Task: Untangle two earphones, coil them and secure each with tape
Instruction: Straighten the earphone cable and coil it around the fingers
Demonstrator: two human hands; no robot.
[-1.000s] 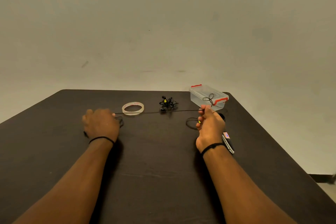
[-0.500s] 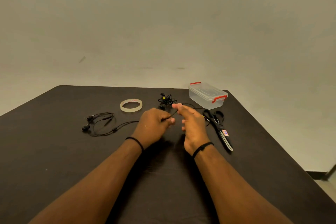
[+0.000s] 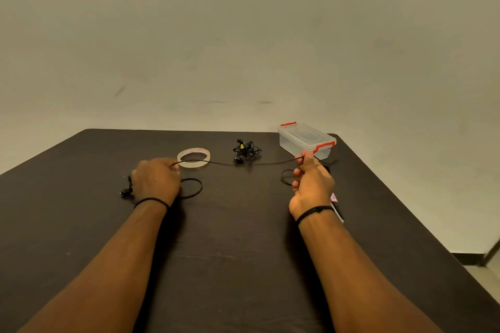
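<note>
Both hands pinch one black earphone cable (image 3: 243, 163), stretched taut between them above the dark table (image 3: 243, 224): left hand (image 3: 155, 180) closed round one end, right hand (image 3: 311, 182) gripping the other. Slack loops hang by each hand. Second earphone (image 3: 245, 150) lies tangled behind the cable, between tape roll (image 3: 193, 157) and clear box (image 3: 307, 140).

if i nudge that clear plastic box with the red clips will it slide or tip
The clear box looks empty and thin-walled, so it is probably light and would slide easily on the smooth dark table. It sits low and wide, lid clipped on, so tipping seems unlikely. Being near the far right corner, a hard push might send it off.
</note>
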